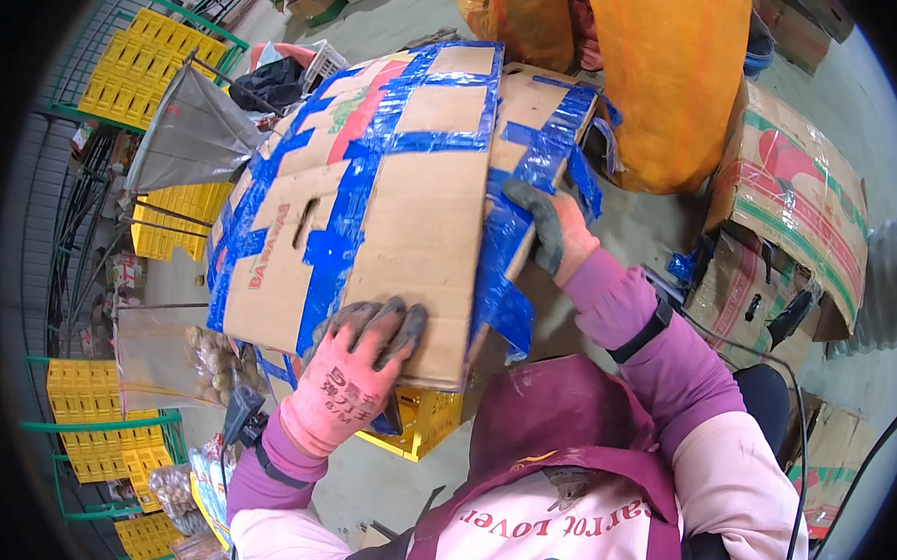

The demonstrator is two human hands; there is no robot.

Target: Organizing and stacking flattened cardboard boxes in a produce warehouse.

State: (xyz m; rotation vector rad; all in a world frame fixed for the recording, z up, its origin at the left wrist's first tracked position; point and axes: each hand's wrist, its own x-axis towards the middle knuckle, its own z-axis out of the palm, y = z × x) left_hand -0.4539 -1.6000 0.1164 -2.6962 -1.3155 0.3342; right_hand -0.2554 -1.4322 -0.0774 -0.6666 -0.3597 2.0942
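In front of me lies a large flattened cardboard piece [427,256], printed and patched with many strips of blue tape. My left hand [358,366], in a pink glove with dark grey fingertips, lies on top of it near its front edge, fingers spread. A second taped cardboard panel [525,159] sits partly beneath the first, on the right. At this panel's right edge, my right hand [552,228], gloved the same way, grips the board. Loose blue tape [513,320] hangs from the edge below that hand. Part of a yellow plastic crate [431,422] shows under the cardboard.
Large orange sacks [667,87] stand just beyond the panels. A worn cardboard box [797,213] is on the right. Yellow crates [154,68] and green metal racks [100,424] line the left. A black cable [797,370] runs past my right arm.
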